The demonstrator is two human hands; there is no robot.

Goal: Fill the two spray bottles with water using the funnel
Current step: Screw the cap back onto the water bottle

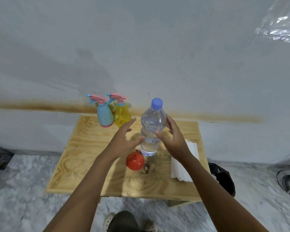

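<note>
Water bottle (pixel 151 129) upright mid-table (pixel 84 156), cap on. My left hand (pixel 122 141) spread, fingers straight, thumb tip at bottle's left flank, holding nothing. Right hand (pixel 172 136) cupped round bottle's right side; can't tell if clamped. Red funnel (pixel 135 160) lying just before bottle base. Blue spray bottle (pixel 105 114) and yellow spray bottle (pixel 122 116) side by side at far edge, sprayers on. White paper stack (pixel 182 163) hugs right edge. I see bare wood across left half.

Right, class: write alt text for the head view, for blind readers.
A left hand and a right hand, open, flank a capped water bottle on a wooden table. A red funnel lies by its base; a blue spray bottle and a yellow spray bottle stand behind.
</note>
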